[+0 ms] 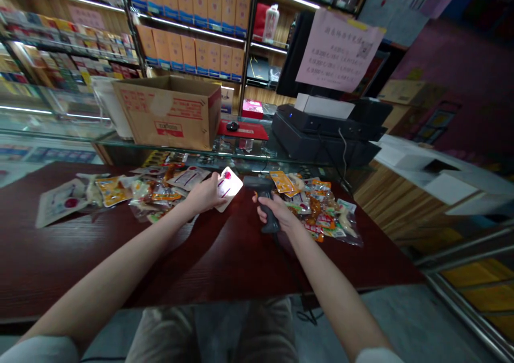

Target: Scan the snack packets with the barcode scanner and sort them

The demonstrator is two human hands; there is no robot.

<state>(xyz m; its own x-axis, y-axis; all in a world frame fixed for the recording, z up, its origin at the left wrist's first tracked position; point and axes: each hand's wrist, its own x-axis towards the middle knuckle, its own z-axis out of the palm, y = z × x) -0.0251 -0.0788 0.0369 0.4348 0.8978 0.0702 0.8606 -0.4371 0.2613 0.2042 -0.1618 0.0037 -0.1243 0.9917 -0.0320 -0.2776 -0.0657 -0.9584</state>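
Observation:
My left hand point(204, 194) grips a white food packet point(229, 187) with a red mark, lifted above the dark red table. Bright light falls on the packet's face. Around the handle of a black barcode scanner point(270, 221) the fingers of my right hand point(277, 211) are wrapped, and the scanner's head points left at the packet. Beyond my left forearm lies a spread of plastic-wrapped snack packets point(155, 191), with a larger white pouch point(60, 202) at its left end. A second heap of snack packets point(321, 213) sits just right of the scanner.
A cardboard box point(168, 114) stands on the glass counter point(249, 157) behind the table. Right of it are a mouse point(232, 126) on a red mat, a black cash drawer point(313, 141) and a monitor bearing a pink paper notice point(339, 50). The scanner's cable hangs over the table's front edge.

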